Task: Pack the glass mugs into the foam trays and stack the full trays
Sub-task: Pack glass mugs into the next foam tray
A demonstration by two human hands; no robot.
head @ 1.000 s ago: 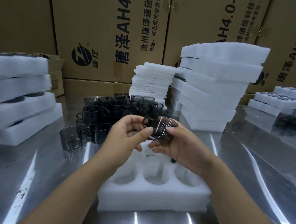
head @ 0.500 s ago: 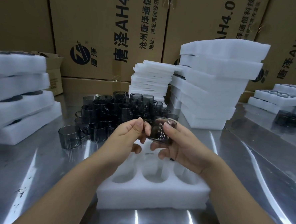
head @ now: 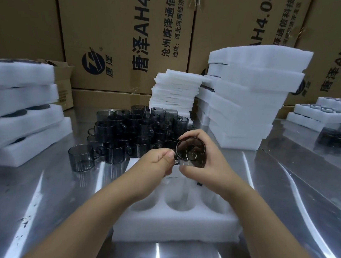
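Observation:
A smoky grey glass mug (head: 191, 151) is held above a white foam tray (head: 177, 223), its mouth tipped toward me. My right hand (head: 209, 165) wraps round its body. My left hand (head: 159, 162) pinches the mug's handle on its left side. The tray lies on the steel table just in front of me; its near row of round pockets is empty, and my hands hide the far row. Behind my hands stands a cluster of several more grey mugs (head: 129, 134).
Filled foam trays are stacked at the left (head: 21, 107) and far right (head: 322, 114). A tall stack of foam trays (head: 247, 101) and a pile of thin foam sheets (head: 176, 91) stand behind the mugs. Cardboard boxes (head: 123, 36) wall off the back. One mug (head: 81, 160) sits apart at the cluster's left.
The mug has been turned in my hands so that its mouth now faces me. My left hand has shifted to pinch the handle.

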